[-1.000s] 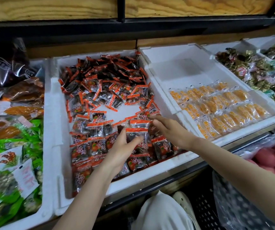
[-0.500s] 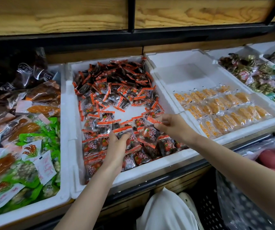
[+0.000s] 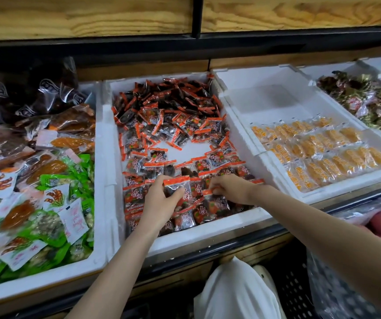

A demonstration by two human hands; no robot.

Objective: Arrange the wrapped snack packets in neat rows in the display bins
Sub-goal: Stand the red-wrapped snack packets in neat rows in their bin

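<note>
Left hand: palm down, thumb and fingers pinching one red-edged snack packet over the near rows in the white foam bin. Right hand: fingers curled, gripping the neighbouring packet by its edge.

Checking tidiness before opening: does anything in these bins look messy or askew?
Yes. In the middle bin, the red-edged packets at the back lie in a jumbled heap, tilted every way, behind a bare patch of floor. The orange packets alongside lie in tidy rows.
</note>
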